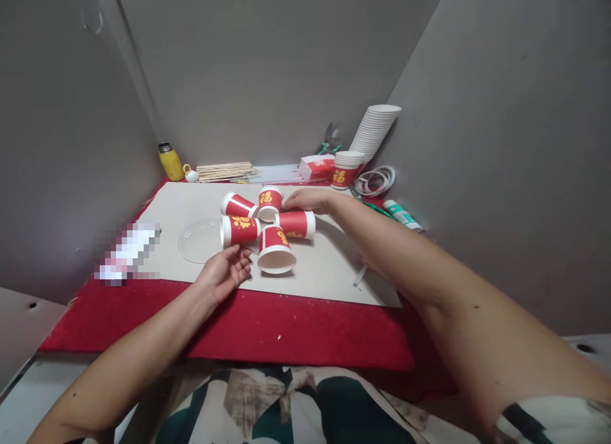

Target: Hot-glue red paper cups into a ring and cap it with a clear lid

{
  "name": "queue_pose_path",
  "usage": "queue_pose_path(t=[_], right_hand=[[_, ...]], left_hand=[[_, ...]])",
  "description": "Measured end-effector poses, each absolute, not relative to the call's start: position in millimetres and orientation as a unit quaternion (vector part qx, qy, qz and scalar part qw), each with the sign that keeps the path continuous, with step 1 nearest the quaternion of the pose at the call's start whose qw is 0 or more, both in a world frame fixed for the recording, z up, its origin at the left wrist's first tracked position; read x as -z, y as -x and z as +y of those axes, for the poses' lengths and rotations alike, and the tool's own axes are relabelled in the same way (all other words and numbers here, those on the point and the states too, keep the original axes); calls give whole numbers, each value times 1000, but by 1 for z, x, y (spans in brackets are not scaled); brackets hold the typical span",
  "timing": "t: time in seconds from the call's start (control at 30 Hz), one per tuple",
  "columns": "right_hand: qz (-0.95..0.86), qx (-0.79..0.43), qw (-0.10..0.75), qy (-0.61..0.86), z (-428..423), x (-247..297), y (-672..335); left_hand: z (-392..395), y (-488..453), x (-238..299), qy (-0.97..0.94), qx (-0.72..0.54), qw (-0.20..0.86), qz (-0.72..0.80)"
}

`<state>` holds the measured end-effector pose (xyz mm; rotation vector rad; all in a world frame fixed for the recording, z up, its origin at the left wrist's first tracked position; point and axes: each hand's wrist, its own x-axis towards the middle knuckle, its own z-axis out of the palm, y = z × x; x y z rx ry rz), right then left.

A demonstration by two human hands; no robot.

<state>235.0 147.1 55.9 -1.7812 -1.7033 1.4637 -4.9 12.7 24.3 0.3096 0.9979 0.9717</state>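
Note:
Several red paper cups with gold characters lie on their sides in a fan, bottoms meeting at the middle, on a pale board (329,266). My left hand (223,273) rests palm up with fingers loosely curled, just below the left cup (239,230) and beside the front cup (275,250). My right hand (308,200) lies flat across the top of the fan, fingers stretched, touching the right cup (296,223) and close to the upper cup (270,203). Another cup (237,205) points up left.
A clear plastic lid (198,240) lies left of the cups. At the back stand a yellow bottle (170,161), a bundle of wooden sticks (224,171), a red box (316,167), stacked cups (370,135), coiled white cable (376,180) and a tube (401,215). Red cloth (267,329) covers the table.

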Motion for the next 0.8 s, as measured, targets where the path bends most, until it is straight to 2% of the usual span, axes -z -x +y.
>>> queue_pose_path(t=[0.5, 0.7, 0.8], right_hand=[[-555, -562, 188, 584, 130, -50, -238], [-570, -531, 219, 587, 119, -64, -241], [-579, -486, 263, 600, 109, -83, -248]], left_hand=[[10, -1, -18, -234, -469, 711, 469], [15, 2, -11, -217, -493, 706, 460], [15, 3, -12, -213, -504, 709, 445]])
